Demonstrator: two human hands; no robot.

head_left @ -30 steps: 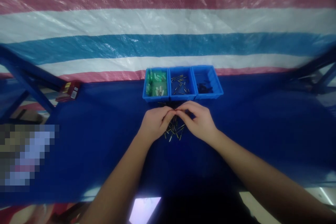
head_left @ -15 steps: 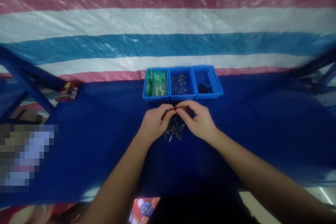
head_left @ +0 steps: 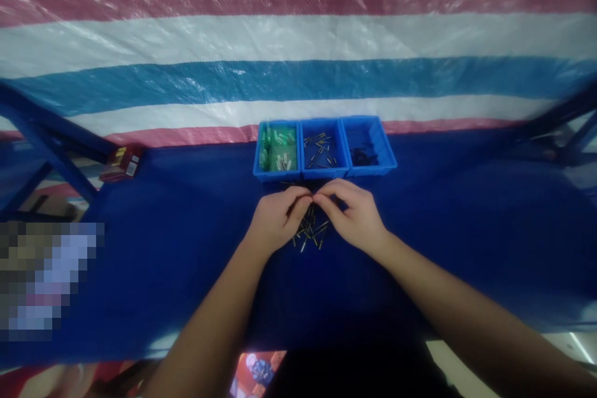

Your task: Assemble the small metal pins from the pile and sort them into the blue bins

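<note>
My left hand point(head_left: 278, 214) and my right hand point(head_left: 354, 211) meet fingertip to fingertip, both closed in a pinch. Whatever lies between the fingertips is too small to make out. Under and just in front of them, a loose pile of thin metallic pieces point(head_left: 308, 231) rests on the blue table surface point(head_left: 186, 224). Right behind the hands stand three joined blue bins: the left bin point(head_left: 277, 176) has green and whitish pieces, the middle bin point(head_left: 325, 172) thin metallic pieces, and the right bin point(head_left: 388, 149) small dark pieces.
A dark red box point(head_left: 122, 163) sits at the table's back left, beside a blue metal frame point(head_left: 51, 143). Behind the table hangs a striped plastic sheet point(head_left: 298, 81). A blurred-out patch point(head_left: 51, 280) covers the left edge. Below the table's front edge, a bright coloured picture point(head_left: 258, 373) shows.
Both hands stay in almost the same place, with their fingertips shifted very slightly. Nothing else has visibly moved.
</note>
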